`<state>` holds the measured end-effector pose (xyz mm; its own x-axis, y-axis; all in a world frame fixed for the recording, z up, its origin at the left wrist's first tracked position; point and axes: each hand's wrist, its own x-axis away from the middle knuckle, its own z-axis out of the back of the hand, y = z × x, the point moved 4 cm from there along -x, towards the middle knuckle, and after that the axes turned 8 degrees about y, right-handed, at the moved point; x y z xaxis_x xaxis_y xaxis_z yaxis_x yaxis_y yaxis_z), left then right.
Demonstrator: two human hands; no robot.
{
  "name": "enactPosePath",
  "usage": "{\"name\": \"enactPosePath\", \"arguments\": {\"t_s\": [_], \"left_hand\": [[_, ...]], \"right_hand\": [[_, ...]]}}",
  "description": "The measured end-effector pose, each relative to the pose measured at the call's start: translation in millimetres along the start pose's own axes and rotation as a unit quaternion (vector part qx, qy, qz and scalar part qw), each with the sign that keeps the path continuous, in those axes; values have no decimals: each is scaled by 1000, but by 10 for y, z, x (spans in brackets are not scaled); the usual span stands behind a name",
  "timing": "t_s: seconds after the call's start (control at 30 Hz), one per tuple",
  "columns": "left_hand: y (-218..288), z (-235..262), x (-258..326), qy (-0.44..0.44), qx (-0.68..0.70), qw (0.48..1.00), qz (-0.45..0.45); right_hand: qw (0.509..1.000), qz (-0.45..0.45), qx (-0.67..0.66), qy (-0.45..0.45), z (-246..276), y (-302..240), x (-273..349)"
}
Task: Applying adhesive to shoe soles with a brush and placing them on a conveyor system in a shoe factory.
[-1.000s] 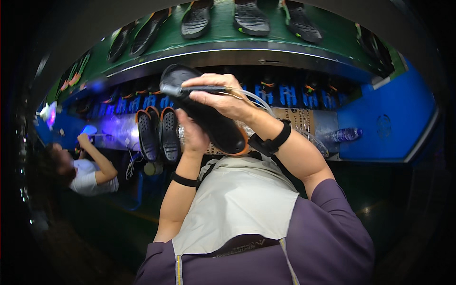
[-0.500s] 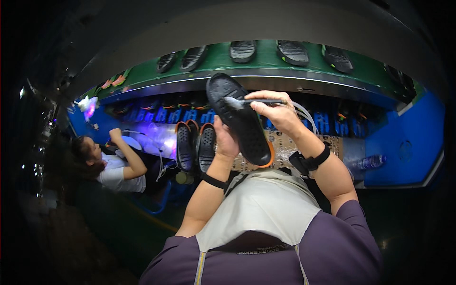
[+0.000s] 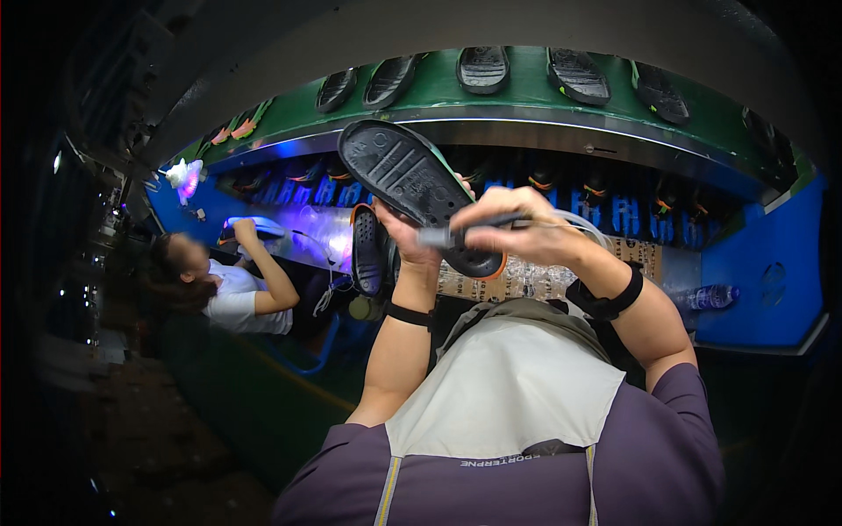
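Observation:
My left hand (image 3: 412, 235) is closed round a black shoe sole (image 3: 405, 173), raised at a tilt over the bench with its grooved, patterned face toward me. Orange and green show along its rim. A brush (image 3: 434, 238) with a dark handle is gripped in my right hand (image 3: 517, 221), its pale head pointing left. Motion smears the brush and the right fingers. They pass in front of the sole's lower part, and I cannot tell whether the bristles touch it. Beside my left wrist, a black sole with an orange edge (image 3: 367, 252) stands on the bench.
Several black soles (image 3: 483, 70) lie on a green belt (image 3: 526, 101) beyond a metal edge. Beneath it runs a row of dark shoes on blue supports (image 3: 626, 217). A plastic bottle (image 3: 715, 298) lies at right. A co-worker (image 3: 250, 285) sits at left near a purple-lit lamp (image 3: 186, 181).
The brush has moved from the upper part of the sole down toward its lower part. The sole has turned, its top tipping left. The whole view has shifted a little.

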<state>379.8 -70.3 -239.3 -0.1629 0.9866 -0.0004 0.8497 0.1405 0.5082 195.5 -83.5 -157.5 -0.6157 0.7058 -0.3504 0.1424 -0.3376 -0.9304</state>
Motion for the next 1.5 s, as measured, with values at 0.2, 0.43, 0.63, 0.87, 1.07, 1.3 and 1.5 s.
{"name": "enactPosePath", "arguments": {"t_s": [0.2, 0.43, 0.63, 0.87, 1.07, 1.3, 1.5], "left_hand": [[153, 61, -48, -14, 19, 1000, 0], [365, -66, -129, -12, 8, 999, -42], [434, -216, -149, -73, 13, 997, -36], [507, -239, -251, -125, 7, 992, 27], [500, -93, -434, -78, -217, 973, 28], [388, -477, -458, -102, -324, 939, 56], [256, -503, -604, -140, -383, 903, 132]], "right_hand": [[974, 149, 133, -109, -187, -118, 46], [965, 148, 172, -133, -145, -224, 30], [966, 148, 199, -70, -31, -212, -33], [965, 112, 215, -102, 19, -276, -97], [944, 81, 224, -228, -14, -315, -101], [933, 74, 253, -245, -115, -238, -65], [924, 88, 312, -200, -204, -184, -41]]}}
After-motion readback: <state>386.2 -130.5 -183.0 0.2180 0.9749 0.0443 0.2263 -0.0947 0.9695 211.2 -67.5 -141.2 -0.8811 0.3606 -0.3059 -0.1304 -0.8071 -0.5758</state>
